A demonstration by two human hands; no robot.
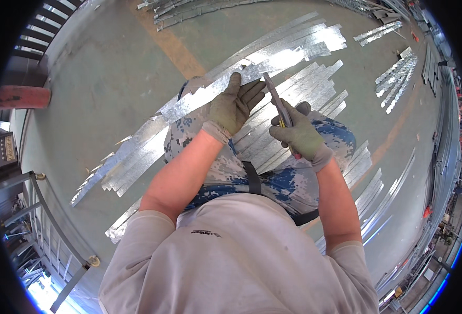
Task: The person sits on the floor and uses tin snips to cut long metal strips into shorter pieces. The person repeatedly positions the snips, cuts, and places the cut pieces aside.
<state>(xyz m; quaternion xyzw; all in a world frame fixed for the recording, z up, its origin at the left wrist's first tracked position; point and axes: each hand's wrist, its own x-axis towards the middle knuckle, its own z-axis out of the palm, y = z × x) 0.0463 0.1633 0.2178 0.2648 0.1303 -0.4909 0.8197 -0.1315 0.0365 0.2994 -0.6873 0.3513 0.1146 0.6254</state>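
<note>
My left hand (231,107), in a grey-green glove, grips a long shiny metal strip (189,103) with the thumb across its near side. A dark tip, apparently a finger, shows past the strip's far edge; the other fingers stretch out below it. My right hand (300,133), gloved alike, is closed around tin snips (277,98) with a long grey metal head and yellow and red on the grip. The snips' tip points up at the strip, close to its near edge; whether they touch is unclear. More metal strips (314,86) lie fanned out beneath and beyond my hands.
Bundles of strips lie on the green floor (95,78) at the far side (204,11) and right (396,78). My knees in camouflage trousers (293,180) flank the work. At left are a red cylinder (24,97) and a wheeled metal frame (58,225). Long metal profiles (445,136) line the right.
</note>
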